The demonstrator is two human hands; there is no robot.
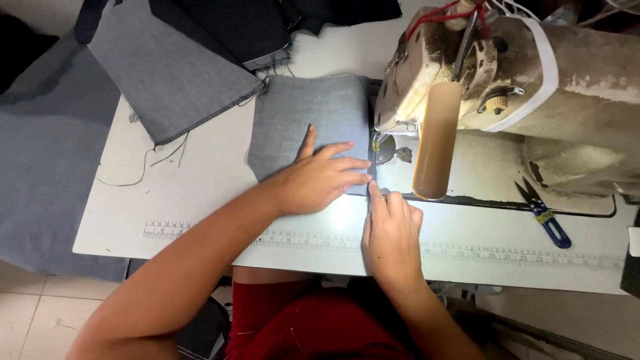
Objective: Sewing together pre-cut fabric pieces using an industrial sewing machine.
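Pressing flat, the left hand (319, 179) lies open on the grey fabric piece (303, 120) beside the sewing machine (507, 73). Right hand (392, 233) pinches the fabric's near edge at the needle. Blue snips (543, 215) lie right, well apart.

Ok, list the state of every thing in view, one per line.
grey fabric piece: flat under the left hand, edge at the needle.
left hand: flat, fingers spread.
right hand: forefinger on the fabric edge.
sewing machine: threaded with red thread.
thread snips: lying closed, untouched.
stacked grey pieces: lying overlapped.
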